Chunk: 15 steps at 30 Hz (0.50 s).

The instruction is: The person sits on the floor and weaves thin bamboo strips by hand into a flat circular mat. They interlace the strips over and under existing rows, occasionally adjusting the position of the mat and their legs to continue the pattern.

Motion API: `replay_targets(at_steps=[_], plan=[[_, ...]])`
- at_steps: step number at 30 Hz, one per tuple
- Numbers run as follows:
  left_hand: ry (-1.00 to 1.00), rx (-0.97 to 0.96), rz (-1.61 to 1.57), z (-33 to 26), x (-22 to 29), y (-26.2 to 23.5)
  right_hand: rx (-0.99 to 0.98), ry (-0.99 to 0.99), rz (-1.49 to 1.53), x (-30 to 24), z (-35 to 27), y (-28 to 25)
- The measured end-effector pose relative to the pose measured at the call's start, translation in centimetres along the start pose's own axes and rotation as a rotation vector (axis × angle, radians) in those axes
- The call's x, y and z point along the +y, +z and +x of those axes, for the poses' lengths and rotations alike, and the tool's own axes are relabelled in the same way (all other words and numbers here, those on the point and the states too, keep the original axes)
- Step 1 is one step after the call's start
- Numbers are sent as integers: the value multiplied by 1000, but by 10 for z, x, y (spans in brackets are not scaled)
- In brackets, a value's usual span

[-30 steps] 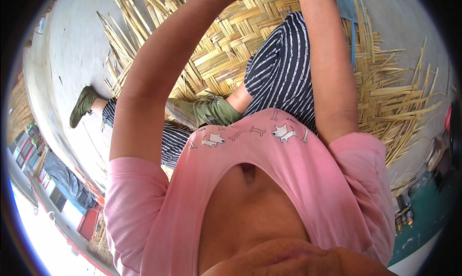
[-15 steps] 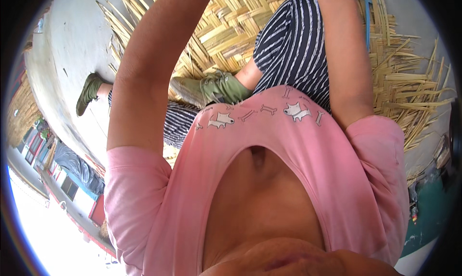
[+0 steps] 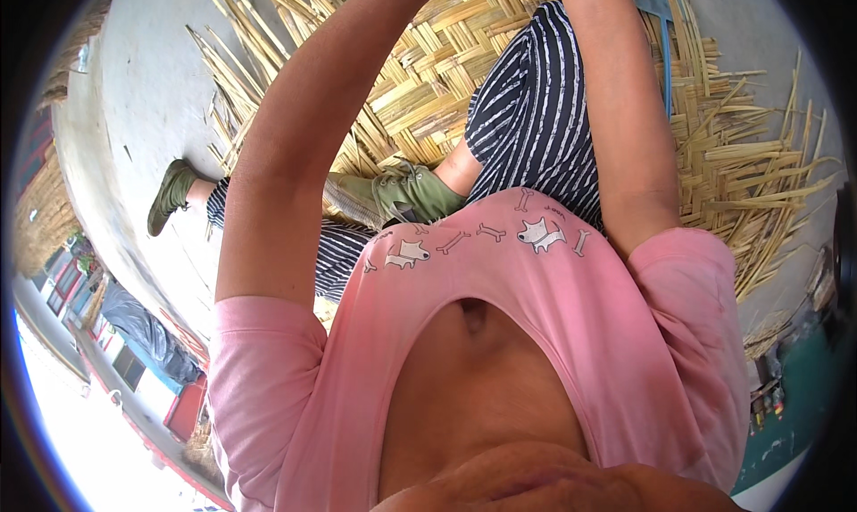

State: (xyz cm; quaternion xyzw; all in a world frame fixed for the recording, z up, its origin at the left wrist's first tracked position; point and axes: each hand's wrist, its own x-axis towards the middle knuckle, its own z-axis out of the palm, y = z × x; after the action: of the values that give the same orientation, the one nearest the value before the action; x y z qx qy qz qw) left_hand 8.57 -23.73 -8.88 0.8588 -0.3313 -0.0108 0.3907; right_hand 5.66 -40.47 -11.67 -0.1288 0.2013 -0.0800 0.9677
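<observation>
Grey concrete floor [image 3: 125,110] at left, green shoe [image 3: 168,195] resting on it, woven bamboo mat [image 3: 428,92] spread across the middle, loose strips [image 3: 759,173] fanning at right, both forearms reaching up over the mat, hands cut off by the top edge, grip impossible to tell.

Woven bamboo mat [image 3: 420,101] on seemingly concrete floor [image 3: 143,110]

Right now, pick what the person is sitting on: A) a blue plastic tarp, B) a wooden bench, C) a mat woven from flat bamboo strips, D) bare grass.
C: the woven bamboo-strip mat spreads under the striped trousers and the green shoe, with loose strip ends fanning out over the grey concrete floor.
</observation>
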Motion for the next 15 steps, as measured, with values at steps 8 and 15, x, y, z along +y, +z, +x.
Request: replay_targets(at_steps=[8,15], plan=[[-155,-130,-112,-1,4,-11,-87,-16,-19,5,-15,2],[-358,-285,-438,0,-2,-16,-59,-47,4,9,-21,8]])
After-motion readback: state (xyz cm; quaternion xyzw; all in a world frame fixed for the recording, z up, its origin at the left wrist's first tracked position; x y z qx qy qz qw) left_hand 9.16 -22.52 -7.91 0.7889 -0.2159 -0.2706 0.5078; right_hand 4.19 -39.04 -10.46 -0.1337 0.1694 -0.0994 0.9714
